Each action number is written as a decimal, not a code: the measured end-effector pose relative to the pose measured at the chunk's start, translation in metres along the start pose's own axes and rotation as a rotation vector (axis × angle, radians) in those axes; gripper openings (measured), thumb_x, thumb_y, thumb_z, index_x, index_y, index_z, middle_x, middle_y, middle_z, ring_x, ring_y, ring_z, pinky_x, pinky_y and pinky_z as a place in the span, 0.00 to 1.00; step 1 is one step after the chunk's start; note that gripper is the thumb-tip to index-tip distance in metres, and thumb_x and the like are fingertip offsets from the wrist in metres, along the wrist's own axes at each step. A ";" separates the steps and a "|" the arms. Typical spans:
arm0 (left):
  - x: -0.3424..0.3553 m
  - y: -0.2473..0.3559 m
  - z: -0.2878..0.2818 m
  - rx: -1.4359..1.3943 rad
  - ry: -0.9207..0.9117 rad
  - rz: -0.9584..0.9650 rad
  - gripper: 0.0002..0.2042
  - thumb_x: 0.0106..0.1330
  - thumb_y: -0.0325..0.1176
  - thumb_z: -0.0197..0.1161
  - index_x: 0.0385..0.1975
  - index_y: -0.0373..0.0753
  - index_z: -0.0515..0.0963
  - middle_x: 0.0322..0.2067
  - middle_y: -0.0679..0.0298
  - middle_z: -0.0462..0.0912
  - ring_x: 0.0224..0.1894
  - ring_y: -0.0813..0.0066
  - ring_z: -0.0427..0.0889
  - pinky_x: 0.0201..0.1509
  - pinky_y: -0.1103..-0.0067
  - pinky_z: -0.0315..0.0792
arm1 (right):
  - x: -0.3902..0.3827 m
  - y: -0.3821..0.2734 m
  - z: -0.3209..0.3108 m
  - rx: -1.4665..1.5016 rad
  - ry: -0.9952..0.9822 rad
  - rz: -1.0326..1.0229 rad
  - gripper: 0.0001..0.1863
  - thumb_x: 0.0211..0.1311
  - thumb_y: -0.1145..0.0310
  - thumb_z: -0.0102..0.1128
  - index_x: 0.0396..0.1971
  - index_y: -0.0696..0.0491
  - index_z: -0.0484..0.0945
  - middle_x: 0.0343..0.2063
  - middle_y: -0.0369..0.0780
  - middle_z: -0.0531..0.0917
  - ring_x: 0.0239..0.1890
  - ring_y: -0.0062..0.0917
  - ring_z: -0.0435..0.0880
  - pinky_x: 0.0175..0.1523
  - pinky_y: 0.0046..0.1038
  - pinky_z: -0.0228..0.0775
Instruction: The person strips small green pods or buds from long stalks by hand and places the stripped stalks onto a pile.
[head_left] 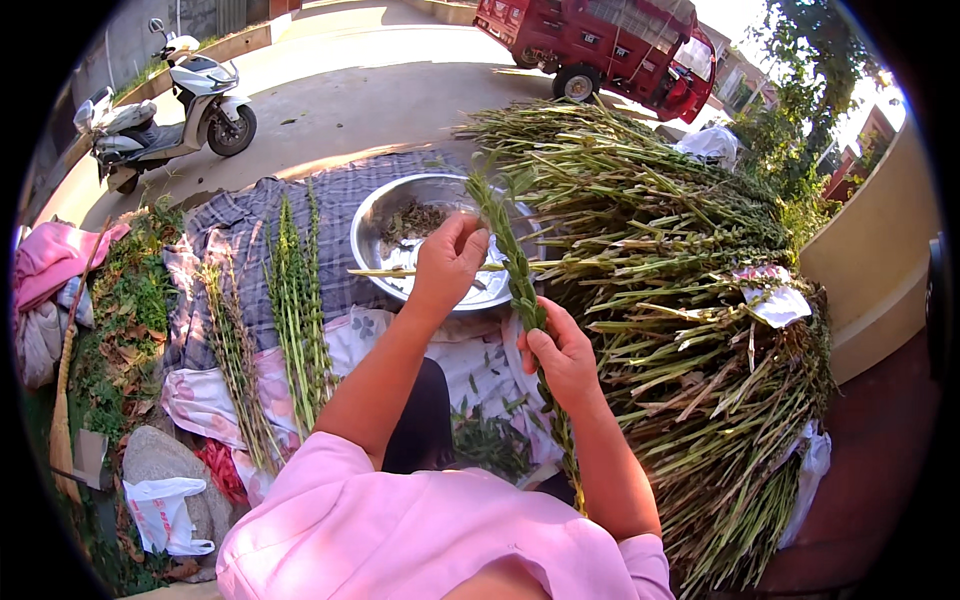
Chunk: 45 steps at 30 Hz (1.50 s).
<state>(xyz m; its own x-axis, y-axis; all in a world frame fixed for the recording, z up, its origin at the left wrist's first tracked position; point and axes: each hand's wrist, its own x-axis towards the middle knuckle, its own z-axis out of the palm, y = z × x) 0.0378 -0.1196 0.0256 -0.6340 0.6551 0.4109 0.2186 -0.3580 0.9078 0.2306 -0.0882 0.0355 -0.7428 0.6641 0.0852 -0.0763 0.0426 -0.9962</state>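
We reach forward from below the metal basin, both elbows bent. Our left forearm slants up and to the right, bringing the left hand over the basin's near right part, its back mostly toward us. Our right forearm rises from the lower right and leans left, so the right hand sits just outside the basin, beyond its near right edge.

The left hand is narrow: its fingers curl in and the thumb lies close to the index finger, right beside 1 leafy green stalk. We cannot tell whether those fingertips pinch the stalk or only come near it. The right hand is closed around the stem lower down, the thumb laid across it. The stalk runs along the basin's right side, its top over the far right rim and its lower end trailing toward our lap.

A thin pale stalk lies across the basin, passing behind our left hand; brownish plant bits rest inside. Right of the basin spreads a big heap of cut stalks. Left of it, 2 looser bunches lie on cloth: a greener bunch nearer, a browner bunch farther out.
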 end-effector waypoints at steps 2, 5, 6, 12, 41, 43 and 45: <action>-0.001 0.000 0.000 0.214 0.043 0.185 0.05 0.61 0.29 0.56 0.31 0.34 0.74 0.24 0.67 0.76 0.21 0.82 0.70 0.25 0.84 0.65 | 0.000 0.000 -0.001 -0.021 0.013 -0.002 0.23 0.57 0.77 0.48 0.55 0.58 0.63 0.25 0.36 0.75 0.18 0.13 0.69 0.24 0.15 0.61; -0.007 0.015 0.000 0.463 0.048 0.301 0.04 0.57 0.27 0.58 0.30 0.34 0.74 0.24 0.62 0.76 0.22 0.73 0.73 0.26 0.80 0.67 | 0.000 0.004 -0.003 -0.029 0.047 0.003 0.22 0.56 0.77 0.49 0.54 0.58 0.64 0.24 0.35 0.75 0.18 0.13 0.69 0.23 0.15 0.61; -0.007 0.015 0.000 0.503 0.060 0.355 0.05 0.56 0.27 0.58 0.30 0.34 0.74 0.24 0.60 0.75 0.23 0.70 0.73 0.27 0.79 0.67 | -0.001 0.004 -0.004 -0.051 0.057 0.005 0.22 0.56 0.77 0.50 0.54 0.58 0.64 0.24 0.35 0.74 0.18 0.13 0.69 0.23 0.15 0.61; -0.015 0.025 0.003 0.548 -0.004 0.457 0.04 0.53 0.24 0.59 0.27 0.33 0.74 0.24 0.56 0.75 0.26 0.61 0.75 0.29 0.76 0.68 | 0.000 0.005 -0.001 -0.145 0.095 -0.040 0.22 0.54 0.77 0.52 0.52 0.58 0.66 0.25 0.34 0.74 0.19 0.11 0.69 0.24 0.15 0.62; 0.030 0.076 0.045 0.552 -0.060 0.743 0.05 0.50 0.22 0.62 0.26 0.34 0.73 0.25 0.62 0.72 0.24 0.71 0.72 0.27 0.81 0.67 | -0.013 0.003 -0.023 -0.419 0.276 -0.319 0.23 0.52 0.75 0.55 0.51 0.58 0.68 0.40 0.49 0.77 0.40 0.31 0.79 0.44 0.25 0.69; 0.016 0.076 0.048 0.509 -0.060 0.751 0.05 0.50 0.22 0.61 0.25 0.35 0.73 0.24 0.62 0.73 0.24 0.72 0.72 0.26 0.81 0.66 | -0.014 0.002 -0.023 -0.355 0.272 -0.270 0.23 0.52 0.75 0.55 0.51 0.58 0.68 0.38 0.47 0.78 0.37 0.28 0.79 0.42 0.24 0.69; 0.006 0.073 0.049 0.388 -0.104 0.692 0.04 0.52 0.21 0.61 0.25 0.35 0.72 0.24 0.64 0.73 0.22 0.78 0.70 0.24 0.84 0.64 | -0.016 -0.002 -0.024 -0.308 0.269 -0.240 0.23 0.52 0.75 0.55 0.51 0.58 0.68 0.36 0.46 0.78 0.35 0.25 0.78 0.41 0.23 0.69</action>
<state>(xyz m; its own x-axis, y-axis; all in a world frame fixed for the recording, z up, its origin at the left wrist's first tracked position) 0.0863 -0.1090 0.0989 -0.1924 0.4344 0.8799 0.7915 -0.4613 0.4008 0.2587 -0.0815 0.0361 -0.5262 0.7766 0.3465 0.0059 0.4108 -0.9117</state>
